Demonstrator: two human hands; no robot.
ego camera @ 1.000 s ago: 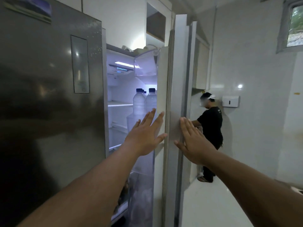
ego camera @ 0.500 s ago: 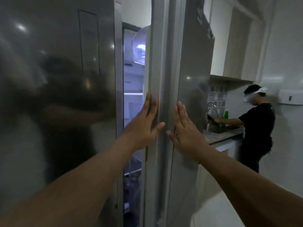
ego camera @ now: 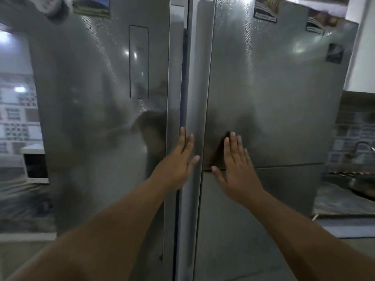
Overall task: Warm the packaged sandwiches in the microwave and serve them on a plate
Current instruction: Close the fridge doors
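Note:
A tall stainless-steel fridge fills the view, its right door point(ego camera: 274, 98) closed flush against the left door point(ego camera: 97, 118). My left hand point(ego camera: 178, 159) lies flat with fingers spread on the inner edge of the right door at the seam. My right hand point(ego camera: 235, 165) presses flat on the right door's face, fingers apart. Neither hand holds anything. A white microwave point(ego camera: 34, 165) stands on the counter at the far left, partly hidden by the fridge. No sandwiches or plate are in sight.
A display panel point(ego camera: 139, 61) sits on the left door. Magnets point(ego camera: 265, 9) dot the top of both doors. To the right lie a counter point(ego camera: 332, 201) with a sink, a tap point(ego camera: 361, 147) and a dark pan point(ego camera: 363, 187). Tiled wall shows at the left.
The fridge's right door has swung from open to fully closed under both my flat hands. The lit interior with bottles and the person in black at the sink are out of view.

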